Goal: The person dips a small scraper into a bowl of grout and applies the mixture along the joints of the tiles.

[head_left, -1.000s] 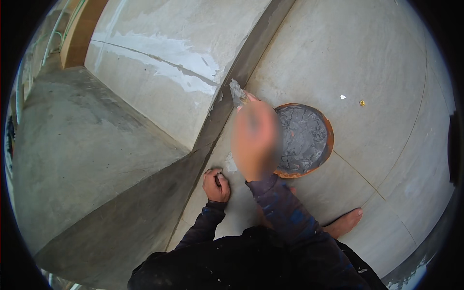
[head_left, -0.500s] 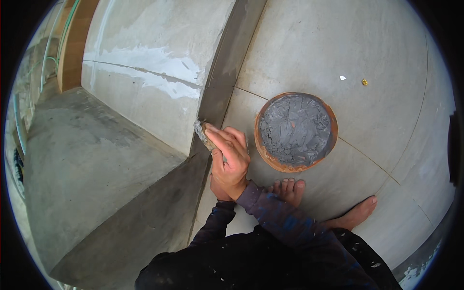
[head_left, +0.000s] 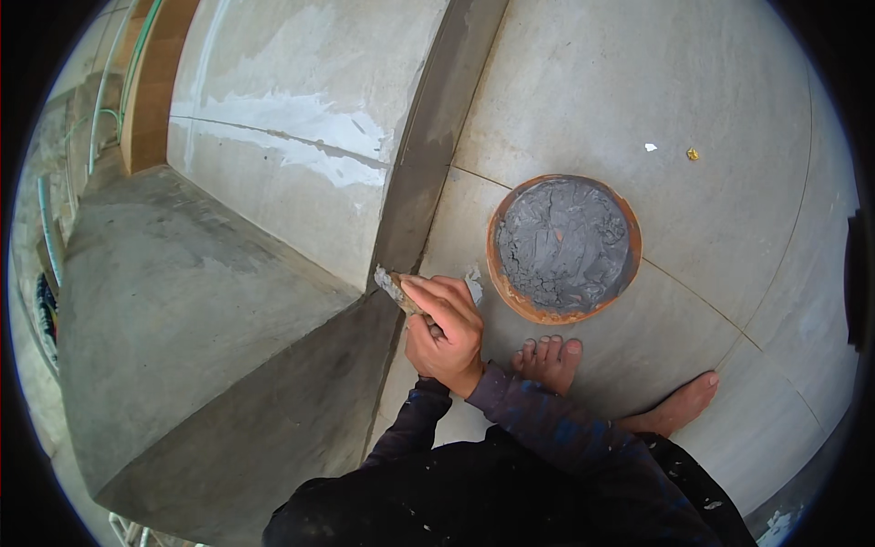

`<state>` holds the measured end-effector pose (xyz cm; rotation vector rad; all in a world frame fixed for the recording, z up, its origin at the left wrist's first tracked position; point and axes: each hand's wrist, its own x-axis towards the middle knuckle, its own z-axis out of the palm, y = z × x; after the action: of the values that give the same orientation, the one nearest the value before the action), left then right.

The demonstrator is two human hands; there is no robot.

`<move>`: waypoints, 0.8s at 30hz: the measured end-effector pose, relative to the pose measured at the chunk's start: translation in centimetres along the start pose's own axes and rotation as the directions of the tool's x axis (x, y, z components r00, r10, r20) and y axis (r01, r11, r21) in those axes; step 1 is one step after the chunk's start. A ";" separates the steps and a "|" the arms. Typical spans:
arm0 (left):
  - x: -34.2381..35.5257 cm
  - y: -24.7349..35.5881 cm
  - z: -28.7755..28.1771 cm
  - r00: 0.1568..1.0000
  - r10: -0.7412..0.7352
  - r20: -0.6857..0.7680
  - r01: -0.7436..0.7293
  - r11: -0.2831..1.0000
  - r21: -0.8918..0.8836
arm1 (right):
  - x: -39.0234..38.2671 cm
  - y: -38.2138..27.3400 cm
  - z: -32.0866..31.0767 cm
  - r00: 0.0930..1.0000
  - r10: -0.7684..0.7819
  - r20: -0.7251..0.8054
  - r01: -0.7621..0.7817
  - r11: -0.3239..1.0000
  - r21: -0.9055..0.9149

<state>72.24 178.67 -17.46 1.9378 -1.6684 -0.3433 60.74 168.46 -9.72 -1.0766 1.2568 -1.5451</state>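
My right hand is closed around a small flat tool crusted with grey mortar, whose exact kind I cannot make out. The tool's far end lies against the corner of the grey step edge. My left sleeve runs up beneath my right wrist, and the left hand is hidden behind the right. A grey mortar-smeared piece shows just past my right knuckles; what it belongs to is unclear. A round orange-brown basin full of grey mortar stands on the floor to the right.
My bare feet are on the tiled floor, just below the basin. At left is a raised grey ledge, with a white-smeared slab beyond it. Small white and yellow scraps lie on the floor.
My right hand and the tool have come nearer to me along the step edge. More of the mortar-smeared piece shows past the knuckles. The basin stands where it was.
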 end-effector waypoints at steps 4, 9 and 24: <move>0.2 0.0 0.1 1.000 0.006 0.000 -0.006 1.000 -0.005 | 0.2 0.6 1.3 0.997 -0.034 -0.066 0.032 0.999 -0.031; 0.3 -0.1 -0.1 1.000 0.010 0.005 -0.010 1.000 0.009 | -0.4 0.7 0.6 0.998 -0.057 0.014 0.057 0.998 -0.027; 0.4 0.3 -0.2 0.999 0.049 0.008 -0.049 0.998 0.037 | -0.9 0.8 0.3 0.996 -0.084 0.005 0.084 0.996 -0.027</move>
<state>72.15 178.29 -17.03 1.9207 -1.7352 -0.3029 61.31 169.10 -10.60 -1.1623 1.2472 -1.5924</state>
